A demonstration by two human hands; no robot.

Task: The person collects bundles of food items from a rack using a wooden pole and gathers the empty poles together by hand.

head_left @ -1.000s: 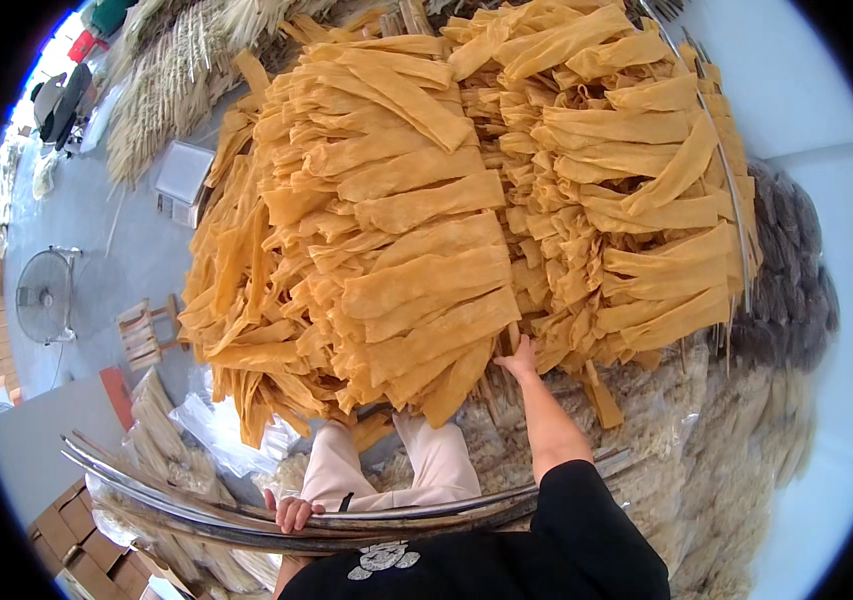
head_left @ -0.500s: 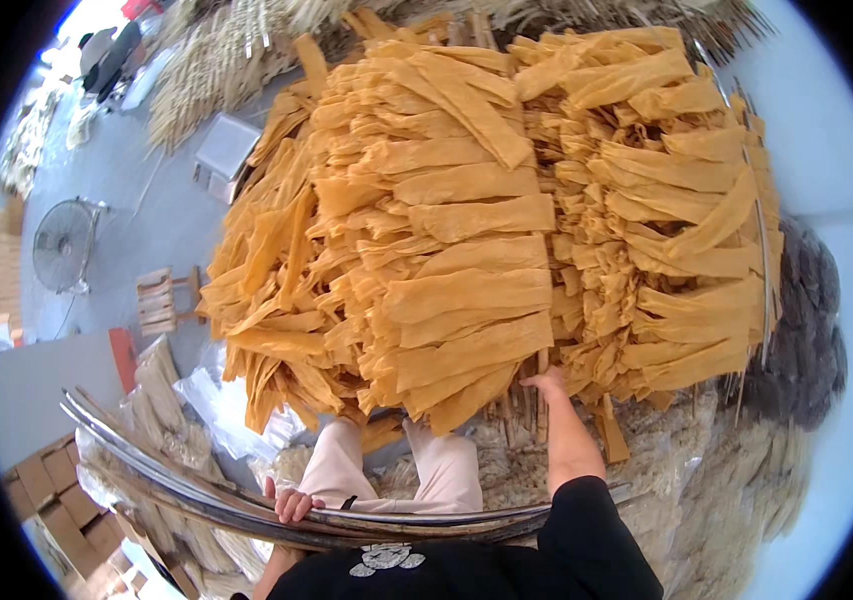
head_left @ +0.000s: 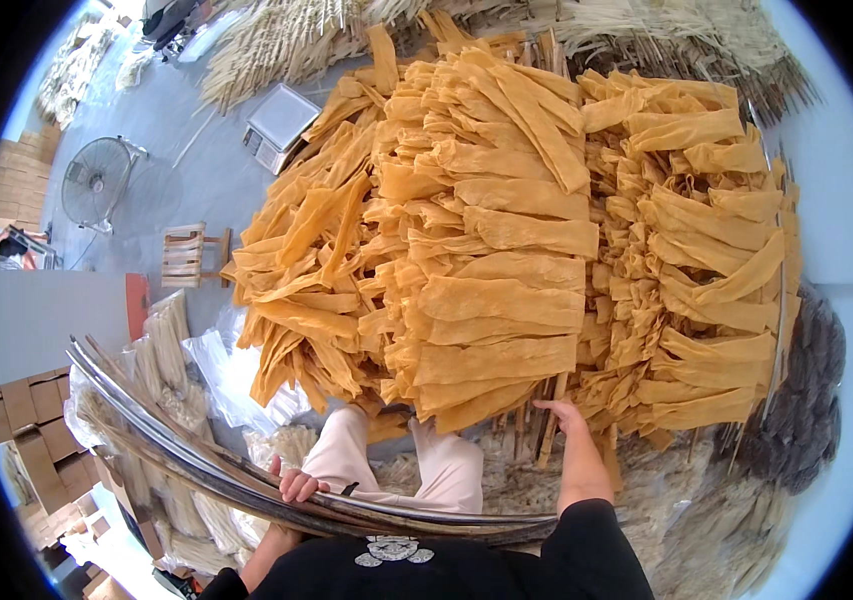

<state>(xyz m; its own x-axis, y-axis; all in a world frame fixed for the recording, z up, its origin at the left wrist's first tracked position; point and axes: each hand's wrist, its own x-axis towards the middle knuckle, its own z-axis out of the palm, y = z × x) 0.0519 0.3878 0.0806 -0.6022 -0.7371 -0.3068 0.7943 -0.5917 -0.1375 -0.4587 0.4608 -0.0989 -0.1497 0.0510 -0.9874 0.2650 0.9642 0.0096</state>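
My left hand [head_left: 303,486] is wrapped around a bundle of long, curved-looking poles [head_left: 216,481], dark and silvery, lying across my lap. A large pile of flat, wrinkled amber strips [head_left: 506,300] is stacked in columns before me. Thin wooden sticks [head_left: 548,446] jut from its near edge, between the middle and right columns. My right hand [head_left: 564,411] reaches to that edge with its fingers closed around one of these sticks; the fingertips are partly hidden. My legs in pale trousers [head_left: 341,450] touch the pile's near side.
A scale [head_left: 281,118], a wooden stool [head_left: 186,256] and a round fan [head_left: 96,183] stand to the left. Clear plastic bags [head_left: 241,375] lie near my left leg. Pale bundled strips [head_left: 666,500] lie around me, a dark bagged heap [head_left: 796,390] at right. Cardboard boxes [head_left: 41,415] stand at lower left.
The view has shifted, so the pile appears further right. My right hand sits a little nearer to me, and more of the stick shows below it. My left hand still grips the poles.
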